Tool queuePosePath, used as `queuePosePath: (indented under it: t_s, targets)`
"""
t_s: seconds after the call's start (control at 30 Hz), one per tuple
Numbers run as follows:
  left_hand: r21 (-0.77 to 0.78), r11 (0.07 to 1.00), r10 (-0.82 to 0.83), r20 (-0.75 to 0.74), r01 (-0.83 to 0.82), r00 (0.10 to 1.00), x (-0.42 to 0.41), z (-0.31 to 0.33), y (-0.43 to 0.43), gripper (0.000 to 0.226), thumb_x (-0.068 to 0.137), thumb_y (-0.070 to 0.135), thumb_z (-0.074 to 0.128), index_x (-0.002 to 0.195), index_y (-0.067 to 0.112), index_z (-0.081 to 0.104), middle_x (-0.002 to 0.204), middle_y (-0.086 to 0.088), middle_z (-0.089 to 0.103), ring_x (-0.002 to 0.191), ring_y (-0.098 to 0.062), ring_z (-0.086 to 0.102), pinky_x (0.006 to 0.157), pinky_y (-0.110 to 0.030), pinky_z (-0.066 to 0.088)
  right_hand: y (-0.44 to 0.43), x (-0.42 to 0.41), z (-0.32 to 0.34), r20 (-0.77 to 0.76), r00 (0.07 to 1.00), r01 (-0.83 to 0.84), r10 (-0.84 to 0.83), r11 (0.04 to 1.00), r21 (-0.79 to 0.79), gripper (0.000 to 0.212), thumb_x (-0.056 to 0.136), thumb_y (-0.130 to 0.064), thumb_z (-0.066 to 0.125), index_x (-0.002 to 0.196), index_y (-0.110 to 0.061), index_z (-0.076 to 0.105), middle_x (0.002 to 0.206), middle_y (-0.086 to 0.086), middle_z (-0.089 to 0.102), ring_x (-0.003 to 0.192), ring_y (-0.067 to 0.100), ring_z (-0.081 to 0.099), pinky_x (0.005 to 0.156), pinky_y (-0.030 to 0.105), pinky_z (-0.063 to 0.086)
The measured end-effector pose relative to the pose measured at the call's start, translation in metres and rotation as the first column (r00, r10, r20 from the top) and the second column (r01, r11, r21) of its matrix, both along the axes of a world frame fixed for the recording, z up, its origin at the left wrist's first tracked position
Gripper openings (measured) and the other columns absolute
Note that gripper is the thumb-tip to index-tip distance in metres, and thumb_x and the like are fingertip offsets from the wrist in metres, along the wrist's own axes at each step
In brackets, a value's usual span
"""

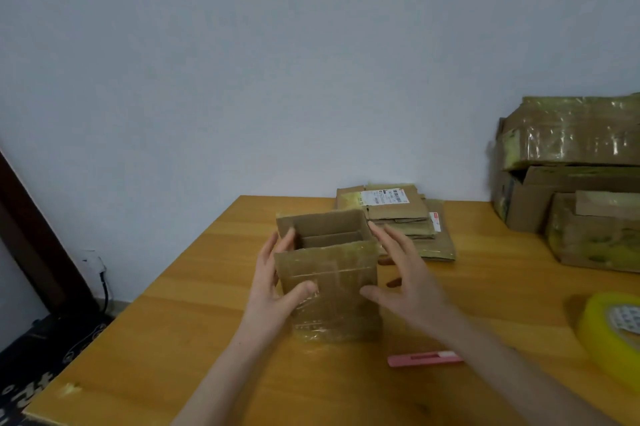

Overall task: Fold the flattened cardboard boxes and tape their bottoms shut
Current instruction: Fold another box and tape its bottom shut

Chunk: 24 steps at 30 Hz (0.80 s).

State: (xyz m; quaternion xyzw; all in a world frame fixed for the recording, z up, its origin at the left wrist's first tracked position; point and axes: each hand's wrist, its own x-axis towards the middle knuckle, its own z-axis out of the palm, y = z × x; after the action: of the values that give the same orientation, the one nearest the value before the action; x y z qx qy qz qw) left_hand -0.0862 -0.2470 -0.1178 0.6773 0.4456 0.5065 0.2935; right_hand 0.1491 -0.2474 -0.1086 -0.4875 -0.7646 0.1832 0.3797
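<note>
A small brown cardboard box (329,280) stands opened up on the wooden table (166,339), its top end open, old clear tape shining on its near face. My left hand (273,283) holds its left side, thumb on the near face and fingers at the left wall. My right hand (401,273) is beside its right side with fingers spread and straight, fingertips at the right top edge. A stack of flattened cardboard boxes (401,217) lies behind it. A roll of yellowish clear tape (613,332) sits at the right edge.
A pink utility knife (424,358) lies on the table just right of the box. Several folded, taped boxes (571,162) are piled at the back right against the wall. The table's left edge drops to a dark floor.
</note>
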Motion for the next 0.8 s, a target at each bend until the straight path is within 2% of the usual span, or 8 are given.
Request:
queuePosePath:
  t_s: [0.13, 0.2, 0.3, 0.37, 0.43, 0.5, 0.63, 0.8]
  targets:
    - [0.000, 1.000, -0.015, -0.004, 0.015, 1.000, 0.007, 0.004, 0.003, 0.043, 0.067, 0.077, 0.058, 0.108, 0.062, 0.056, 0.151, 0.020, 0.021, 0.135, -0.011, 0.036, 0.101, -0.049, 0.045, 0.016, 0.002, 0.001, 0.193, 0.979, -0.046, 0.063, 0.995, -0.089, 0.076, 0.074, -0.067, 0.054, 0.140, -0.034, 0.035, 0.151, -0.020, 0.006, 0.131, 0.014, 0.034, 0.100, 0.044, 0.045]
    - [-0.007, 1.000, -0.011, 0.013, 0.011, 1.000, 0.008, 0.005, 0.004, 0.044, 0.066, 0.078, 0.058, 0.106, 0.059, 0.059, 0.151, 0.022, 0.021, 0.135, -0.011, 0.036, 0.101, -0.049, 0.045, 0.019, 0.002, 0.002, 0.116, 0.991, -0.058, 0.069, 0.993, -0.100, 0.086, 0.068, -0.085, 0.033, 0.128, -0.026, 0.051, 0.151, -0.016, 0.013, 0.129, 0.013, 0.035, 0.099, 0.042, 0.044]
    - [-0.003, 1.000, 0.009, 0.051, -0.009, 0.999, 0.007, 0.013, 0.008, 0.067, 0.061, 0.076, 0.066, 0.122, 0.053, 0.053, 0.149, 0.026, 0.023, 0.135, -0.003, 0.034, 0.100, -0.040, 0.047, 0.015, -0.003, 0.008, -0.013, 0.996, -0.091, 0.090, 0.988, -0.123, 0.049, 0.074, -0.082, 0.025, 0.086, -0.042, 0.051, 0.150, -0.013, 0.021, 0.129, 0.006, 0.034, 0.098, 0.029, 0.035]
    - [-0.051, 0.999, 0.003, 0.143, 0.004, 0.990, 0.007, 0.021, 0.013, 0.099, 0.055, 0.073, 0.072, 0.141, 0.047, 0.031, 0.137, 0.032, 0.036, 0.122, 0.010, 0.044, 0.088, -0.021, 0.051, 0.012, -0.005, 0.008, -0.102, 0.993, -0.076, 0.061, 0.986, -0.151, 0.024, 0.082, -0.063, 0.040, 0.094, -0.044, 0.049, 0.151, -0.010, 0.026, 0.132, 0.008, 0.034, 0.102, 0.033, 0.036]
    - [-0.085, 0.996, 0.002, 0.149, 0.011, 0.989, 0.007, 0.027, 0.015, 0.100, 0.061, 0.064, 0.075, 0.145, 0.041, 0.025, 0.128, 0.026, 0.045, 0.111, 0.010, 0.051, 0.077, -0.010, 0.049, 0.011, -0.004, 0.010, -0.200, 0.980, -0.044, 0.009, 0.984, -0.172, 0.045, 0.083, -0.048, 0.058, 0.125, -0.044, 0.042, 0.148, -0.013, 0.029, 0.131, 0.009, 0.035, 0.102, 0.034, 0.037]
    - [-0.073, 0.997, 0.001, 0.066, 0.004, 0.998, 0.006, 0.028, 0.015, 0.069, 0.074, 0.053, 0.071, 0.135, 0.040, 0.042, 0.118, 0.017, 0.054, 0.105, 0.003, 0.055, 0.078, -0.015, 0.050, 0.015, -0.002, 0.015, -0.241, 0.970, -0.017, -0.036, 0.976, -0.216, 0.080, 0.080, -0.043, 0.068, 0.145, -0.037, 0.022, 0.145, -0.019, 0.025, 0.128, 0.005, 0.032, 0.098, 0.028, 0.034]
    - [-0.063, 0.997, -0.035, 0.056, 0.038, 0.998, 0.005, 0.019, 0.017, 0.026, 0.087, 0.034, 0.063, 0.113, 0.028, 0.065, 0.121, 0.011, 0.052, 0.114, -0.004, 0.051, 0.083, -0.017, 0.049, 0.020, -0.010, 0.021, -0.133, 0.988, -0.101, 0.077, 0.977, -0.189, 0.077, 0.075, -0.053, 0.057, 0.144, -0.040, 0.024, 0.152, -0.019, 0.013, 0.134, 0.009, 0.025, 0.101, 0.035, 0.036]
    - [-0.103, 0.995, 0.017, 0.064, -0.010, 0.998, 0.013, 0.011, 0.018, 0.026, 0.091, 0.037, 0.049, 0.111, 0.032, 0.065, 0.129, 0.023, 0.048, 0.128, 0.001, 0.040, 0.102, -0.026, 0.038, 0.027, -0.012, 0.011, -0.007, 0.991, -0.134, 0.134, 0.980, -0.150, 0.087, 0.063, -0.083, 0.044, 0.135, -0.036, 0.043, 0.145, -0.017, 0.018, 0.128, 0.011, 0.032, 0.100, 0.038, 0.042]
